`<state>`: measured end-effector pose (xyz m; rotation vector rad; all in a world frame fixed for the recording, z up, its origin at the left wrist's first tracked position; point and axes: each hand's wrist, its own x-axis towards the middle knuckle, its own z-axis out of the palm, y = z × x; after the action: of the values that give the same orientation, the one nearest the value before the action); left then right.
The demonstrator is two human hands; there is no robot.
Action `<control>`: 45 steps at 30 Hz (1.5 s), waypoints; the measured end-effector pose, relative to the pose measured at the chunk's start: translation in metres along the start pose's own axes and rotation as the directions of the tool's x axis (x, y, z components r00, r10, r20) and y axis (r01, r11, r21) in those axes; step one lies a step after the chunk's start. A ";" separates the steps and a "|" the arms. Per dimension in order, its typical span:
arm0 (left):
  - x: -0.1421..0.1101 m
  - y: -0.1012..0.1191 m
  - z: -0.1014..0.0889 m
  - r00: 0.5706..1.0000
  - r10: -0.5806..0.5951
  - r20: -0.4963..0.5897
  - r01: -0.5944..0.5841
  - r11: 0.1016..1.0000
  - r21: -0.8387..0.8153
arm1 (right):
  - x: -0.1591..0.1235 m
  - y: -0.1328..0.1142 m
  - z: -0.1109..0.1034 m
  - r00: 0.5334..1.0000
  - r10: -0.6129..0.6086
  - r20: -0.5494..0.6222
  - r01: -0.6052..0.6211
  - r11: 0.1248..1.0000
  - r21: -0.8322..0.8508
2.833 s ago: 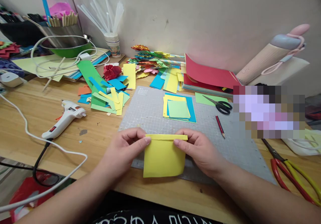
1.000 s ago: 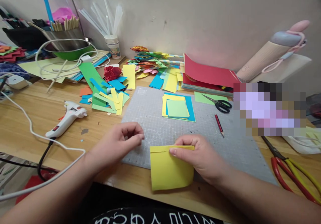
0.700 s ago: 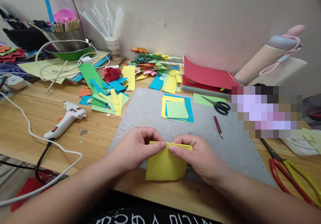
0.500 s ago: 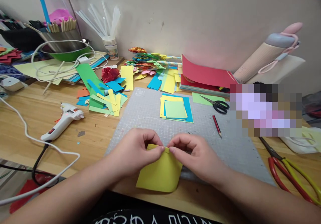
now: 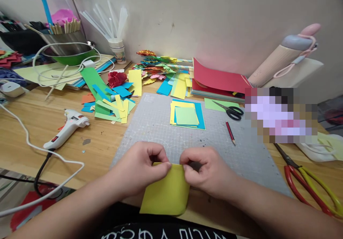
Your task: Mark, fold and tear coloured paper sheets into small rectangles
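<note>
A sheet of yellow paper (image 5: pixel 166 194) hangs from both my hands at the near edge of the table. My left hand (image 5: pixel 146 169) pinches its top edge between thumb and bent fingers. At the top right corner, my right hand (image 5: pixel 207 171) pinches the same sheet. The paper's lower right side curves slightly. Beyond my hands, a stack of yellow, blue and green paper squares (image 5: pixel 187 114) lies on the grey cutting mat (image 5: pixel 150 132). A red and black pencil (image 5: pixel 230 133) rests on the mat to the right of the stack.
Black-handled scissors (image 5: pixel 233 112) lie at the mat's upper right. Large red and yellow-handled scissors (image 5: pixel 302 174) are right of it. A white glue gun (image 5: pixel 66 128) with its cord lies left. Paper scraps (image 5: pixel 115 106), a cup of glue sticks (image 5: pixel 117 49) and red paper (image 5: pixel 222 76) sit farther back.
Both hands and the yellow paper have come down slightly, closer to me. My hands have spread apart along the paper's top edge, the right one now at the corner.
</note>
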<state>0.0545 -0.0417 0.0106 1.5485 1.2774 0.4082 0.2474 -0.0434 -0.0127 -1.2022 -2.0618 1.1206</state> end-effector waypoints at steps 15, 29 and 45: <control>-0.017 -0.033 -0.039 0.978 -0.177 -0.113 0.102 0.871 -0.481 | 0.009 0.011 -0.005 0.982 0.176 0.069 -0.182 0.777 0.603; -0.001 -0.023 -0.004 0.994 -0.083 0.070 0.103 0.916 -0.387 | 0.009 0.012 -0.003 0.868 0.428 0.252 -0.449 0.458 0.767; -0.008 -0.020 -0.002 0.974 -0.010 0.226 0.095 0.924 -0.369 | 0.012 0.012 -0.006 0.876 0.394 0.280 -0.474 0.590 0.653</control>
<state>0.0393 -0.0497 -0.0028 1.1916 0.9971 0.4086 0.2516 -0.0270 -0.0190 -1.2536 -1.1505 2.0120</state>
